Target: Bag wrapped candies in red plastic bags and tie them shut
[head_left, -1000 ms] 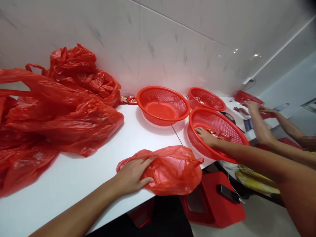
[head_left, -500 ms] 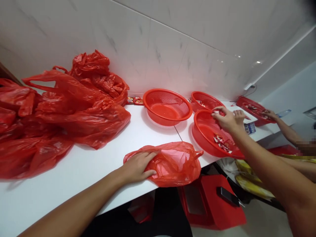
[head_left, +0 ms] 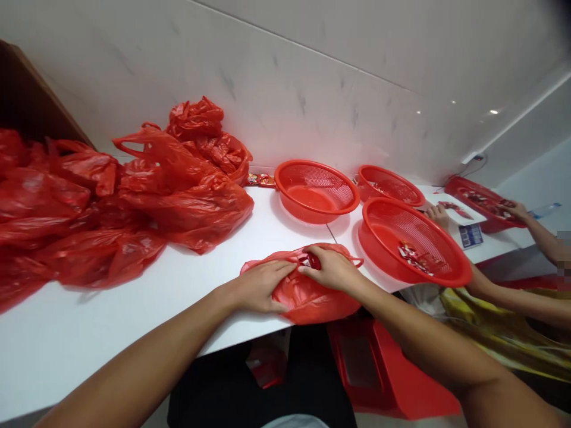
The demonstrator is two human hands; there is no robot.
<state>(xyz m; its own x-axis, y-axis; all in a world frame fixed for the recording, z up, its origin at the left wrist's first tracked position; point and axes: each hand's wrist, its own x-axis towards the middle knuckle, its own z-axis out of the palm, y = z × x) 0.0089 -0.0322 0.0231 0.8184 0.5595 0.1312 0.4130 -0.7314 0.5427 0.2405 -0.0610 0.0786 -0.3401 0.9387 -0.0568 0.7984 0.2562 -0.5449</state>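
Note:
A thin red plastic bag [head_left: 307,306] lies on the white table near its front edge, its mouth facing up. My left hand [head_left: 261,286] rests on the bag's left rim, fingers stretched and thumb apart. At the mouth, my right hand [head_left: 332,268] pinches a small red wrapped packet [head_left: 308,260], partly hidden by the fingers. Right of the bag stands a red mesh basket [head_left: 372,238] with several small red-and-white packets [head_left: 414,255] in it. How much is inside the bag cannot be seen.
Red plastic bags [head_left: 191,208] are heaped at left. Behind stand a second red basket [head_left: 289,202] and a third [head_left: 392,178]. At right, another person's hand [head_left: 439,217] is behind the near basket; a farther hand [head_left: 515,211] reaches into a red tray [head_left: 459,184]. A red stool-like object [head_left: 414,380] stands below.
My right hand has moved left from above the near basket to the bag's mouth, carrying a red packet. My left hand stays on the bag's rim. The view has shifted slightly.

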